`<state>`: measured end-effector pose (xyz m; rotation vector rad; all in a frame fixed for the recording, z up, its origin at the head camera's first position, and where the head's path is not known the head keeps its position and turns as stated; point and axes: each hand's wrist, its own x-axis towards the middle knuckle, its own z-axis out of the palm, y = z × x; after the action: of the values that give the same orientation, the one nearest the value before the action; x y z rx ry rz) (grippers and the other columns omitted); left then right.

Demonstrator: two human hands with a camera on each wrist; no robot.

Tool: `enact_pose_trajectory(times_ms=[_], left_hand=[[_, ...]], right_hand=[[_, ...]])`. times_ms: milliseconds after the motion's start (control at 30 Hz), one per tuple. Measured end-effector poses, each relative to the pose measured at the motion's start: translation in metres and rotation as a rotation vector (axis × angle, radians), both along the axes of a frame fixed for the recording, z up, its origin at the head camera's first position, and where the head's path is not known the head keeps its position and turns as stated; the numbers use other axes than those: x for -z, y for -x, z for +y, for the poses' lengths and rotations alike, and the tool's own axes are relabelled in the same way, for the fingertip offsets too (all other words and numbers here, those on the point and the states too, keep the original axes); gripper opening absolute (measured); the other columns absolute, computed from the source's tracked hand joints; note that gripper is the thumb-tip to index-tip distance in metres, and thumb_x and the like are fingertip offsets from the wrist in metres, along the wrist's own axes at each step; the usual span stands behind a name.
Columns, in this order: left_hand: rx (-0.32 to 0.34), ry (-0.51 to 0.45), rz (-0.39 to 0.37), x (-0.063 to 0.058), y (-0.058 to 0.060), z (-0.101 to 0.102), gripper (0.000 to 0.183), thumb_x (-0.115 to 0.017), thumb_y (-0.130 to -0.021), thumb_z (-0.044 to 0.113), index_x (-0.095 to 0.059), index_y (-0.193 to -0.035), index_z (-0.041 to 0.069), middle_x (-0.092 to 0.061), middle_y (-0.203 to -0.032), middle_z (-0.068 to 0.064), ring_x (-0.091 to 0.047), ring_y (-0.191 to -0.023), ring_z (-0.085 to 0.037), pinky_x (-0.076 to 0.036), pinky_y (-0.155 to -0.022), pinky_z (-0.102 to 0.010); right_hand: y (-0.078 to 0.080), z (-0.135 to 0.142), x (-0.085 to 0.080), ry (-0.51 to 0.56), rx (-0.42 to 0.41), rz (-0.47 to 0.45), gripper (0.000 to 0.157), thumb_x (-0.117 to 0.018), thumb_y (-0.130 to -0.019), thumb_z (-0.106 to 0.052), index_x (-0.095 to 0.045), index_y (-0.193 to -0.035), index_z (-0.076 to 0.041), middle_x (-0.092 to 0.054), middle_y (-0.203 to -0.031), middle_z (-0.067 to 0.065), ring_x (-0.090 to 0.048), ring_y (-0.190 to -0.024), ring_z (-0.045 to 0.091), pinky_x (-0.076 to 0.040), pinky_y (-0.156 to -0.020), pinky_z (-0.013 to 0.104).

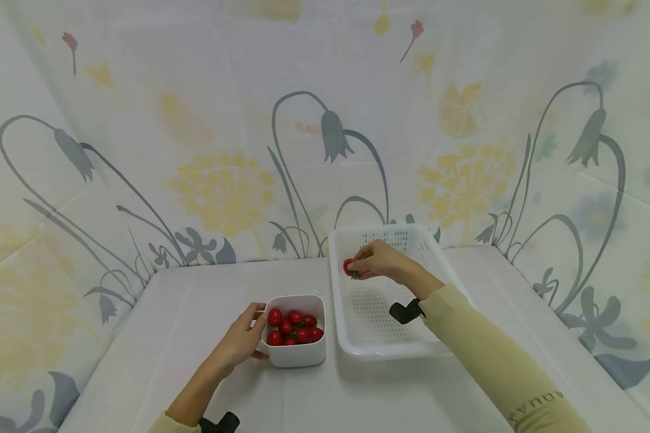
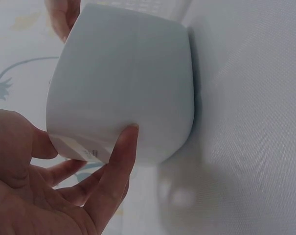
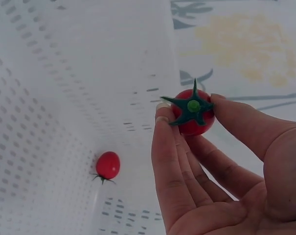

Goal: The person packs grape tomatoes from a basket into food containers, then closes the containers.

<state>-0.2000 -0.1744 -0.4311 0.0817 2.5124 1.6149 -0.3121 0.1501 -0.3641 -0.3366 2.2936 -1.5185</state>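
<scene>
My left hand [image 1: 241,338] holds a small white square container [image 1: 298,357] at its left side, fingers and thumb spread over the wall and corner, as the left wrist view also shows. Inside lie several red cherry tomatoes [image 1: 303,335]. Over the left part of a white perforated basket [image 1: 368,353], my right hand [image 1: 381,260] pinches one cherry tomato [image 3: 189,117] between thumb and fingertips, its green stem end facing the right wrist camera. Another cherry tomato [image 3: 107,165] rests in the basket, in the right wrist view.
Container and basket stand side by side on a white-covered table [image 1: 189,300], the basket to the right and farther back. A white cloth backdrop [image 1: 222,108] with printed flowers rises behind and along both sides. The right forearm crosses the basket's right rim.
</scene>
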Motion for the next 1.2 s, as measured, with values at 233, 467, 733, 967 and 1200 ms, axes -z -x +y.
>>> enact_pose_trajectory(times_ms=[233, 467, 733, 967, 1200], left_hand=[[0.003, 0.005, 0.005, 0.0, 0.0, -0.001, 0.033, -0.045, -0.109, 0.014, -0.047, -0.14, 0.004, -0.049, -0.141, -0.025, -0.057, -0.119, -0.047, -0.064, -0.061, -0.042], [0.004, 0.004, 0.011, 0.001, 0.001, 0.0, 0.033, -0.045, -0.109, 0.013, -0.047, -0.141, 0.003, -0.05, -0.14, -0.025, -0.058, -0.118, -0.046, -0.064, -0.061, -0.042], [0.006, -0.007, 0.013, 0.001, 0.001, -0.001, 0.032, -0.046, -0.109, 0.014, -0.048, -0.139, 0.004, -0.05, -0.141, -0.025, -0.06, -0.115, -0.043, -0.064, -0.061, -0.043], [0.008, -0.036, 0.013, 0.001, 0.003, -0.002, 0.033, -0.045, -0.109, 0.016, -0.049, -0.139, 0.003, -0.051, -0.141, -0.026, -0.063, -0.112, -0.039, -0.064, -0.059, -0.044], [0.004, -0.04, 0.01, 0.002, 0.002, -0.002, 0.032, -0.045, -0.109, 0.017, -0.05, -0.138, 0.004, -0.051, -0.141, -0.026, -0.063, -0.11, -0.038, -0.063, -0.059, -0.044]], right_hand=[[-0.014, -0.003, -0.007, 0.019, -0.028, 0.026, 0.026, -0.069, -0.096, -0.007, -0.067, -0.114, 0.011, -0.072, -0.106, 0.019, -0.073, -0.086, 0.022, -0.06, -0.093, 0.043], [-0.026, -0.01, -0.007, 0.041, -0.059, 0.038, 0.025, -0.072, -0.095, -0.01, -0.07, -0.112, 0.007, -0.074, -0.105, 0.015, -0.073, -0.091, 0.027, -0.06, -0.093, 0.044], [-0.048, -0.03, -0.008, 0.031, -0.118, 0.072, 0.021, -0.072, -0.094, -0.013, -0.072, -0.108, 0.004, -0.075, -0.102, 0.011, -0.072, -0.092, 0.032, -0.061, -0.09, 0.04], [-0.064, -0.053, -0.003, -0.022, -0.135, 0.11, 0.02, -0.073, -0.094, -0.015, -0.073, -0.107, 0.001, -0.074, -0.096, 0.006, -0.072, -0.088, 0.03, -0.063, -0.082, 0.037], [-0.071, -0.073, 0.007, -0.077, -0.12, 0.181, 0.018, -0.074, -0.094, -0.018, -0.075, -0.104, -0.004, -0.073, -0.093, 0.002, -0.07, -0.086, 0.026, -0.062, -0.08, 0.043]])
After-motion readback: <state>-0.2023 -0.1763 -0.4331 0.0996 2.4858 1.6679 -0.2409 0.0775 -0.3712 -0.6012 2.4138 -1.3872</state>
